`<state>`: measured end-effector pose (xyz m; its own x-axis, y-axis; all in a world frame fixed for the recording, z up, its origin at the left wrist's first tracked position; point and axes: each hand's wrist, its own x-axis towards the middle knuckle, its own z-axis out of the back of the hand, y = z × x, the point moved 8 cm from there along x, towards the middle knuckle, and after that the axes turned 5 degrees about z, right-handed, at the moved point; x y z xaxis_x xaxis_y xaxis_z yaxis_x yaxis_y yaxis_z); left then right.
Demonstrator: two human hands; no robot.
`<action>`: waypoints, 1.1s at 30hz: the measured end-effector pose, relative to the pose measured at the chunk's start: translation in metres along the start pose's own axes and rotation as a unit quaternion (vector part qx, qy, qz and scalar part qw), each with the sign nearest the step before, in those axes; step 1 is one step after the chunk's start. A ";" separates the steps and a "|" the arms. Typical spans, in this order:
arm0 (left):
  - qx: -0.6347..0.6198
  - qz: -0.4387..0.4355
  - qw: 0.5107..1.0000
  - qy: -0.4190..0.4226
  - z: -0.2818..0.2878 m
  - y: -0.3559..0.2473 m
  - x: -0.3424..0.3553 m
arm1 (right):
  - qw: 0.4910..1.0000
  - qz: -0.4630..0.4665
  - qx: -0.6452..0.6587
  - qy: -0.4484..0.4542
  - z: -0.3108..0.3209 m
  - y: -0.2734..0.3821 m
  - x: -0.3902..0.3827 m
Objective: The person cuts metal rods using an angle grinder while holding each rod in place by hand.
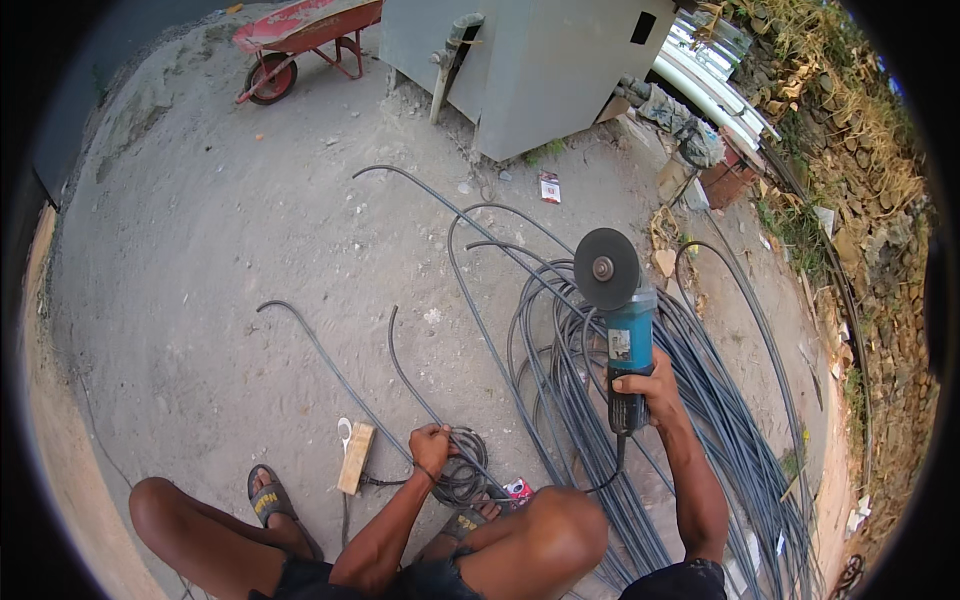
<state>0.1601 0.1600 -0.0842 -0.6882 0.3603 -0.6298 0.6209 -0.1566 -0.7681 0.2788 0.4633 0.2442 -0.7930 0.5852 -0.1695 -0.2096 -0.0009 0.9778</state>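
Observation:
My right hand (645,390) is closed round a teal and black angle grinder (628,330), held upright with its dark cutting disc (610,260) at the top. A black cord runs down from its base past my right knee. My left hand (430,445) grips a small dark coil (462,470) near my feet. Left of that hand lies a wooden block (356,455) with a cord and a pale object beside it. A large tangle of long dark rods (740,450) spreads under and right of the grinder, with some bent ends lying out on the sandy ground.
A red wheelbarrow (300,30) stands at the back left, next to a grey box structure (520,80) with pipes (450,50). Along the right run a rough slope of stones and dry plants (870,280), white lengths (710,85) and debris. A pale ledge (40,330) edges the left.

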 end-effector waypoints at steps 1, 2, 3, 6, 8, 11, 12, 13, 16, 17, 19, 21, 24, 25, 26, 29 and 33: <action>-0.005 -0.020 1.000 -0.019 0.012 -0.010 -0.016 | 1.000 0.006 0.001 -0.007 0.005 0.002 -0.003; -0.003 -0.018 1.000 -0.014 0.012 -0.019 -0.034 | 1.000 0.016 -0.006 -0.008 0.012 0.006 -0.009; -0.002 -0.036 0.999 -0.010 0.017 -0.037 -0.049 | 1.000 0.016 -0.002 -0.009 0.012 0.007 -0.012; 0.013 -0.070 0.997 -0.004 0.020 -0.073 -0.068 | 0.998 0.023 -0.011 -0.050 0.016 0.007 -0.017; 0.028 -0.083 0.996 0.000 0.014 -0.086 -0.073 | 0.998 0.029 -0.011 -0.051 0.016 0.005 -0.017; 0.001 -0.108 0.994 0.016 -0.010 -0.110 -0.076 | 0.997 0.041 -0.015 -0.069 0.016 0.001 -0.022; -0.001 -0.124 0.992 0.039 -0.023 -0.123 -0.077 | 0.997 0.038 -0.011 -0.073 0.017 0.003 -0.027; -0.005 -0.141 0.988 0.061 -0.036 -0.134 -0.078 | 0.996 0.036 -0.007 -0.076 0.019 0.004 -0.031; -0.043 -0.143 0.982 0.118 -0.065 -0.149 -0.074 | 0.996 0.032 -0.015 -0.088 0.025 -0.001 -0.042; -0.041 -0.142 0.981 0.125 -0.064 -0.146 -0.071 | 0.994 0.028 -0.027 -0.098 0.028 -0.004 -0.047; 0.086 -0.107 0.989 0.051 -0.025 -0.115 -0.041 | 0.995 0.035 -0.022 -0.090 0.016 -0.004 -0.050; 0.148 -0.068 0.986 0.040 0.000 -0.075 -0.014 | 0.995 0.039 -0.021 -0.095 0.015 -0.006 -0.049; 0.281 -0.137 0.949 0.044 -0.014 -0.084 -0.038 | 0.993 0.009 0.014 -0.118 0.014 -0.002 -0.076; 0.280 -0.136 0.949 0.046 -0.017 -0.080 -0.036 | 0.993 0.008 0.013 -0.118 0.013 -0.002 -0.081; 0.297 -0.181 0.937 0.028 -0.019 -0.083 -0.030 | 0.993 0.006 0.010 -0.121 0.013 -0.005 -0.081; 0.307 -0.231 0.923 -0.009 -0.022 -0.086 -0.017 | 0.993 0.005 -0.002 -0.120 0.002 -0.011 -0.082; 0.094 -0.098 0.988 0.077 -0.071 -0.119 -0.040 | 0.988 -0.001 -0.017 -0.155 0.002 -0.014 -0.100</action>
<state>0.1406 0.2295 0.0405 -0.7137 0.5336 -0.4537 0.3911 -0.2338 -0.8902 0.3621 0.4059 0.2481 -0.5800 0.8056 -0.1209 -0.2353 -0.0236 0.9716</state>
